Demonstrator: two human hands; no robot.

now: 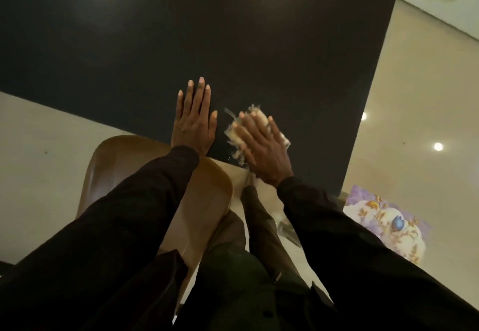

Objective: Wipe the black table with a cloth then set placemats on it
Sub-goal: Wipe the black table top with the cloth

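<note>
The black table (233,45) fills the upper part of the view, its near edge running diagonally below my hands. My left hand (193,120) lies flat on the tabletop, fingers stretched and slightly apart, holding nothing. My right hand (261,149) presses flat on a pale, frayed cloth (237,133) at the table's near edge; the cloth is blurred and shows around the fingers, mostly to their left. No placemats are in view.
A tan wooden chair (145,154) stands under the near table edge, between me and the table. A floral-patterned object in purple, white and gold (388,224) sits at the right beside the table's near right corner. The glossy beige floor (414,123) lies around.
</note>
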